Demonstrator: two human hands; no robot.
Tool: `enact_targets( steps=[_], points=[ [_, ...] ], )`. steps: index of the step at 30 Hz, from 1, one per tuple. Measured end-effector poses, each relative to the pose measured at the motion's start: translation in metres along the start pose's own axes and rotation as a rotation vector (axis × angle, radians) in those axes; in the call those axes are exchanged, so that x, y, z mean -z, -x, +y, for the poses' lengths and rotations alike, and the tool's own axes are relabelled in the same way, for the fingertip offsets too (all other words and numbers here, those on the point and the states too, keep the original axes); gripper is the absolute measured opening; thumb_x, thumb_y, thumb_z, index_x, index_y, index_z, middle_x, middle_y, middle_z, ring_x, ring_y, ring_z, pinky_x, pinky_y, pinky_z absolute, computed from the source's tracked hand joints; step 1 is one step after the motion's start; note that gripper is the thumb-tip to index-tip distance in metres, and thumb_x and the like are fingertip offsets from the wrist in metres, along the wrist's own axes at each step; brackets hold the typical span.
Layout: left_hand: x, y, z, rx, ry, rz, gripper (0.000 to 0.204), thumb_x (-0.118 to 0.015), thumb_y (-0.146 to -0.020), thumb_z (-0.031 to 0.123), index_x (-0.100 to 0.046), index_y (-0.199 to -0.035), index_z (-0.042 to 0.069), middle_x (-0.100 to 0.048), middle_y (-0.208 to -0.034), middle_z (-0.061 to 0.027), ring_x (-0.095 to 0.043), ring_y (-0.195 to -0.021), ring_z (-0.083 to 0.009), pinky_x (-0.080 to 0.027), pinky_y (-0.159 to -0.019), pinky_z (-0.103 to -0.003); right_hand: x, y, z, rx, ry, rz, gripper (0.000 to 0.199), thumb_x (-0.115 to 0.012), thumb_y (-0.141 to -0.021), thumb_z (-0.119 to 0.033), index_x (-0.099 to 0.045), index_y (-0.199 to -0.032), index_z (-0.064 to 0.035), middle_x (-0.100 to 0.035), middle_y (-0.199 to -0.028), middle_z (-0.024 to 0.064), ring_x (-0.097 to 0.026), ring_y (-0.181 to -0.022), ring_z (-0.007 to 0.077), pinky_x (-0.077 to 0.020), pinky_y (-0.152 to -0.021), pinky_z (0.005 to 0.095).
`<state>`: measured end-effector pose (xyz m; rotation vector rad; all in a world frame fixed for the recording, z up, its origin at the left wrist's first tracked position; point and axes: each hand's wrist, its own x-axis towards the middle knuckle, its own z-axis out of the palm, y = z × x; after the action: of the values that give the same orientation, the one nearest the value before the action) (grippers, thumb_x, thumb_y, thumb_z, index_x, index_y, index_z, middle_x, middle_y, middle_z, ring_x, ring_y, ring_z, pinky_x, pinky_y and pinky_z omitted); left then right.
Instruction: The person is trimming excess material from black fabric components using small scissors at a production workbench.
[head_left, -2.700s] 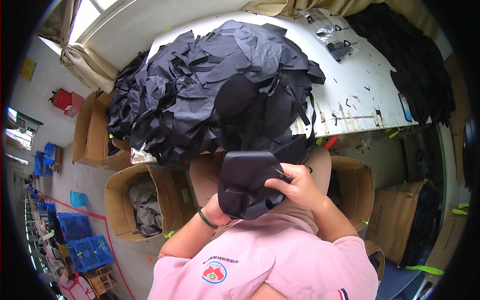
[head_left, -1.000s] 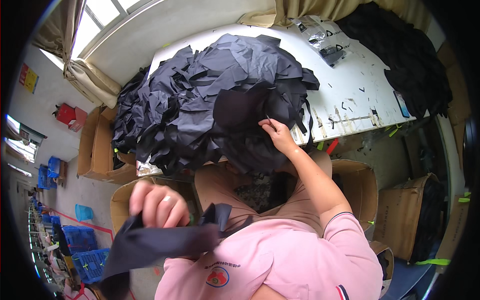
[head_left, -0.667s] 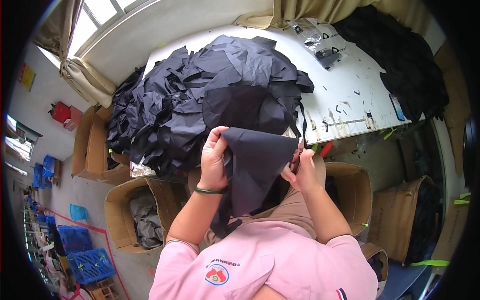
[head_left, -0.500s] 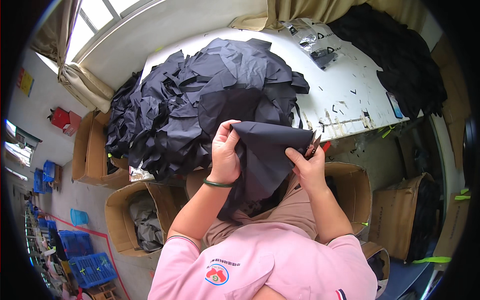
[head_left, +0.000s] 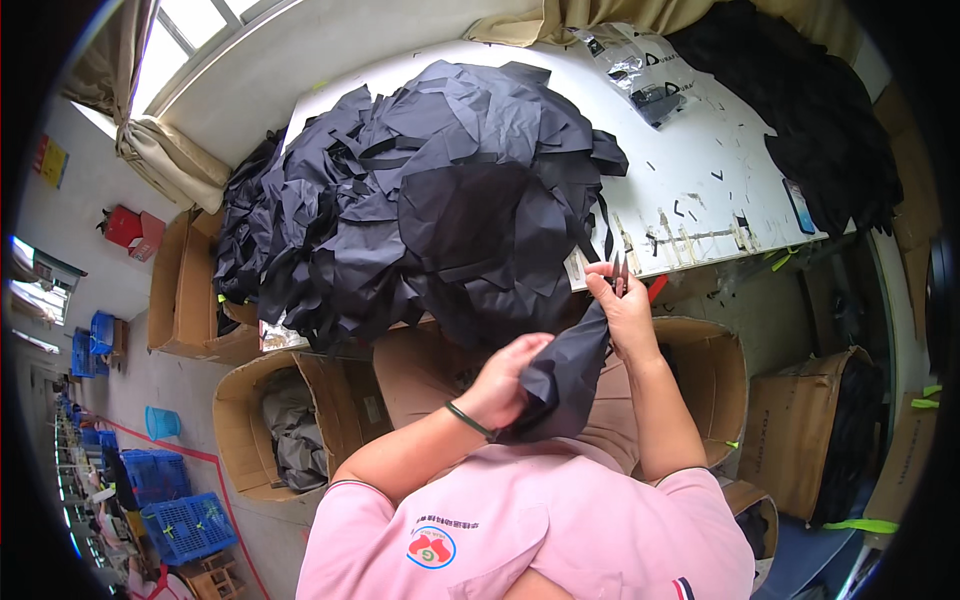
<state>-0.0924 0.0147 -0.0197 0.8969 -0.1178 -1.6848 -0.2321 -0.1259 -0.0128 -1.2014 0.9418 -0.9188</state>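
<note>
Cardboard box (head_left: 232, 425) left of my left hand (head_left: 505, 387) has crumpled grey fabric (head_left: 293, 425) in it; another box (head_left: 722, 390), lower right of my right hand (head_left: 628, 308), is partly hidden by my forearm. Right's up, fingers around snips (head_left: 621, 270) plus the top of some black cloth (head_left: 577, 380) hanging between both hands. Left's lower, angled inward, kinda blurry, can't tell if it's pinching.

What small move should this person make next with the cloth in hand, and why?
Perhaps smooth the dark cloth open with the left hand: it looks folded and creased, while the right hand, at its upper end, holds scissors pointing away.
</note>
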Motion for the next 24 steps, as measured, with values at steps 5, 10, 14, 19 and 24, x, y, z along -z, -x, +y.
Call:
enact_targets(
  steps=[5, 10, 14, 19, 24],
  points=[
    [0.007, -0.001, 0.061, -0.705, -0.276, 0.041, 0.025, -0.056, -0.097, 0.007, -0.052, -0.122, 0.006, -0.053, -0.082, 0.0071, -0.045, -0.068, 0.0003, -0.036, -0.06, -0.014, -0.007, 0.012, -0.034, 0.01, -0.19, -0.036, 0.028, -0.077, -0.084, -0.019, -0.064, -0.104, -0.0051, -0.048, -0.075, -0.0101, -0.038, -0.068, 0.0006, -0.0309, -0.063, 0.0168],
    [0.012, 0.014, 0.087, -0.957, -0.621, -0.089, 0.033, -0.056, -0.096, 0.003, -0.047, -0.128, 0.003, -0.058, -0.089, 0.0036, -0.05, -0.078, -0.0018, -0.039, -0.074, -0.016, -0.002, 0.024, -0.071, 0.229, 0.012, -0.185, 0.03, -0.08, -0.078, -0.012, -0.064, -0.103, -0.0079, -0.039, -0.072, -0.0117, -0.031, -0.064, 0.0006, -0.025, -0.058, 0.0168],
    [0.008, 0.025, 0.086, -0.866, -0.711, -0.305, 0.065, -0.06, -0.087, -0.011, -0.03, -0.143, 0.003, -0.061, -0.118, -0.0111, -0.057, -0.109, -0.0157, -0.041, -0.099, -0.029, -0.002, 0.021, -0.078, 0.37, 0.121, -0.152, 0.03, -0.08, -0.077, -0.01, -0.065, -0.102, -0.0079, -0.039, -0.072, -0.012, -0.03, -0.062, 0.0007, -0.023, -0.056, 0.0169],
    [0.029, 0.02, 0.073, -1.008, -0.759, -0.115, 0.05, -0.056, -0.087, -0.016, -0.046, -0.132, 0.001, -0.063, -0.112, -0.0084, -0.06, -0.1, -0.0108, -0.045, -0.089, -0.022, -0.011, 0.035, -0.09, 0.462, 0.218, -0.19, 0.031, -0.08, -0.076, -0.005, -0.064, -0.103, -0.0062, -0.043, -0.071, -0.0093, -0.032, -0.06, 0.001, -0.0249, -0.055, 0.0172],
    [0.015, 0.024, 0.091, -1.365, -0.72, 0.075, 0.035, -0.054, -0.087, -0.015, -0.055, -0.119, -0.001, -0.064, -0.108, -0.007, -0.061, -0.091, -0.0096, -0.047, -0.084, -0.022, -0.016, 0.045, -0.093, 0.604, 0.325, -0.278, 0.033, -0.08, -0.076, -0.007, -0.064, -0.104, -0.0068, -0.062, -0.081, -0.0023, -0.034, -0.053, 0.0038, -0.0295, -0.049, 0.0201]
  ],
)
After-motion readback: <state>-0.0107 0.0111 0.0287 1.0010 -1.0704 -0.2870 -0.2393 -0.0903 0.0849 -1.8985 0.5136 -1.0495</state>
